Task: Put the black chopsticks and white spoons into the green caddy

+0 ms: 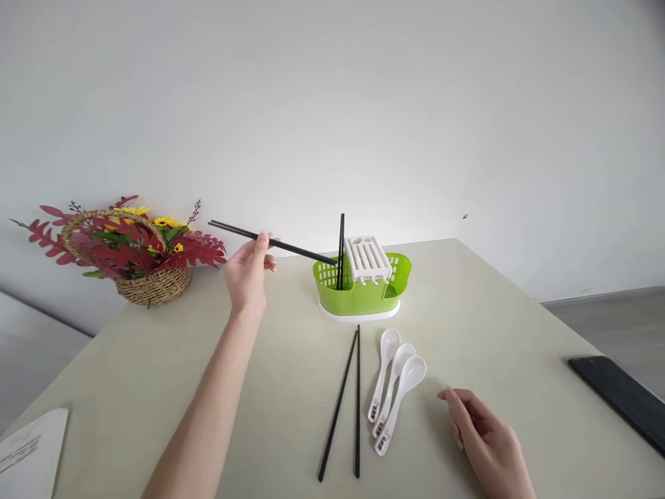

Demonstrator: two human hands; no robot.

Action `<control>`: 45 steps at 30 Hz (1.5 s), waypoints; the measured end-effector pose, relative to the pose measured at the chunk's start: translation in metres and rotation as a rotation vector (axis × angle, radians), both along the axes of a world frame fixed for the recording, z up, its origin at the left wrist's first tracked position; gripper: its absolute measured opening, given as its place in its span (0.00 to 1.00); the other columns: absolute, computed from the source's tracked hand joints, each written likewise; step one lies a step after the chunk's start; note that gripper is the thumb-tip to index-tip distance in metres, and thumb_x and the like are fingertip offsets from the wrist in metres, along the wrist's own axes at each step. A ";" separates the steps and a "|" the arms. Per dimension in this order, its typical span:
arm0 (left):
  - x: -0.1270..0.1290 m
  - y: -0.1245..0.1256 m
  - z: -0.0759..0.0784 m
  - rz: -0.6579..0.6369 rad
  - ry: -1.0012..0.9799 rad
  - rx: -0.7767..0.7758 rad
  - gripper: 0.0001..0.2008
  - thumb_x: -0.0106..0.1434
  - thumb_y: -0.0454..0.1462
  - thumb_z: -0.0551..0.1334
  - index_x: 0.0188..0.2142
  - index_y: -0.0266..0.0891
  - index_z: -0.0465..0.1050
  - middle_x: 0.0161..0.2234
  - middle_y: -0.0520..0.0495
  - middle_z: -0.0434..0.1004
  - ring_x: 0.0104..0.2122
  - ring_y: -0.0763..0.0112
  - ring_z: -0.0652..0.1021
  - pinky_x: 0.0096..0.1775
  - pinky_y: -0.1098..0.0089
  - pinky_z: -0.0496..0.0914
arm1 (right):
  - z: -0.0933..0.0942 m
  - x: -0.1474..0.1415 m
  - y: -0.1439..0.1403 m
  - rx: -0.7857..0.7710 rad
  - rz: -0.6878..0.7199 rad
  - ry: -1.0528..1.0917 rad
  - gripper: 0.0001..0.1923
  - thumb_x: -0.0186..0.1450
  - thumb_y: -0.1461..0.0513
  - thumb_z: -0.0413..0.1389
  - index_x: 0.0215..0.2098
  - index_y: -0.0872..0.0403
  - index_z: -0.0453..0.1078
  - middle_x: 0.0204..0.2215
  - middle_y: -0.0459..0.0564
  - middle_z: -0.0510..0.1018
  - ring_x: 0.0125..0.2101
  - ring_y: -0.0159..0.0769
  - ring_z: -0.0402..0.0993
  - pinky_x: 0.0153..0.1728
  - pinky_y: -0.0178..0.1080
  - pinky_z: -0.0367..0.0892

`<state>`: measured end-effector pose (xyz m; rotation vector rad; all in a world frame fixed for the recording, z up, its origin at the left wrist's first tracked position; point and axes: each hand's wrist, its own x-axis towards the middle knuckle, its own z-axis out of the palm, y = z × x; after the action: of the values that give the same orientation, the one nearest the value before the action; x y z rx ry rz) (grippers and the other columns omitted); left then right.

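Observation:
My left hand (pixel 249 272) is raised over the table and pinches a pair of black chopsticks (pixel 296 248), held nearly level with their tips at the rim of a green cutlery drainer (pixel 358 296). Another pair of black chopsticks (pixel 341 251) stands upright inside the drainer, beside its white slotted insert (pixel 368 259). A further pair of black chopsticks (pixel 347 402) lies flat on the table in front of the drainer. Three white spoons (pixel 395 384) lie side by side to their right. My right hand (pixel 485 440) rests on the table just right of the spoons, fingers loose, holding nothing.
A wicker basket of red and yellow artificial flowers (pixel 132 253) stands at the back left by the wall. A black phone (pixel 621 398) lies near the right table edge. White paper (pixel 31 450) lies at the front left corner.

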<state>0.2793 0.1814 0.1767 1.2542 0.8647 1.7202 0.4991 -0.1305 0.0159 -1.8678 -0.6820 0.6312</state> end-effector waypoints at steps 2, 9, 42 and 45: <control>0.005 0.004 0.006 0.045 0.171 0.077 0.19 0.57 0.50 0.75 0.34 0.35 0.83 0.32 0.46 0.84 0.20 0.79 0.73 0.24 0.75 0.68 | 0.000 0.000 0.001 0.019 0.008 -0.013 0.29 0.66 0.37 0.54 0.40 0.52 0.78 0.20 0.40 0.64 0.22 0.33 0.60 0.24 0.34 0.59; 0.035 0.015 -0.009 -0.008 0.672 0.158 0.21 0.62 0.54 0.71 0.32 0.38 0.82 0.30 0.46 0.84 0.20 0.71 0.79 0.25 0.71 0.70 | 0.001 0.001 0.001 0.042 0.058 0.020 0.28 0.67 0.37 0.55 0.38 0.51 0.77 0.24 0.42 0.70 0.25 0.34 0.62 0.28 0.35 0.59; 0.073 0.040 -0.030 0.009 1.198 0.270 0.14 0.67 0.51 0.68 0.36 0.44 0.84 0.40 0.47 0.85 0.33 0.62 0.79 0.35 0.65 0.64 | -0.003 0.003 0.005 0.075 0.112 -0.057 0.26 0.69 0.40 0.54 0.32 0.51 0.76 0.24 0.44 0.75 0.25 0.34 0.64 0.28 0.34 0.60; 0.072 0.043 -0.034 0.044 1.211 0.290 0.16 0.67 0.52 0.68 0.36 0.43 0.84 0.42 0.45 0.83 0.32 0.64 0.77 0.33 0.66 0.63 | -0.004 0.003 0.005 0.071 0.111 -0.047 0.26 0.69 0.39 0.54 0.32 0.51 0.75 0.26 0.44 0.76 0.26 0.34 0.66 0.29 0.34 0.60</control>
<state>0.3518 0.2244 0.1431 2.5490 1.3007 0.9930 0.5026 -0.1255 0.0115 -1.7926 -0.8336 0.6275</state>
